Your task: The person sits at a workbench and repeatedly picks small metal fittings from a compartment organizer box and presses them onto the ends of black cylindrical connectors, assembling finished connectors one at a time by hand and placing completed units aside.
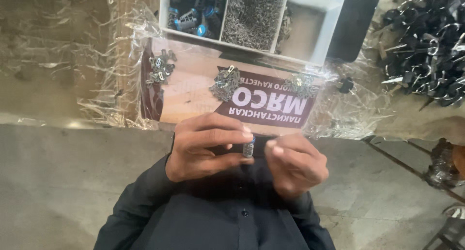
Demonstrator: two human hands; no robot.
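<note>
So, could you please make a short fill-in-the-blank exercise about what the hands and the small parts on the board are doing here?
1. The left hand pinches a small ____ part with a blue band.
2. The right hand is beside that part, its fingers ____.
3. The white tray at the top is divided into ____.
4. On the printed board lie three small ____ of metal clips.

Missing words: cylindrical; curled; compartments; piles

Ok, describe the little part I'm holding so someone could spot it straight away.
Below the printed board with its piles of metal bits, find the left hand. Pinched at its fingertips, beside the right hand, is the small cylinder: silvery, blue-capped, the only part lifted off the board.
</note>
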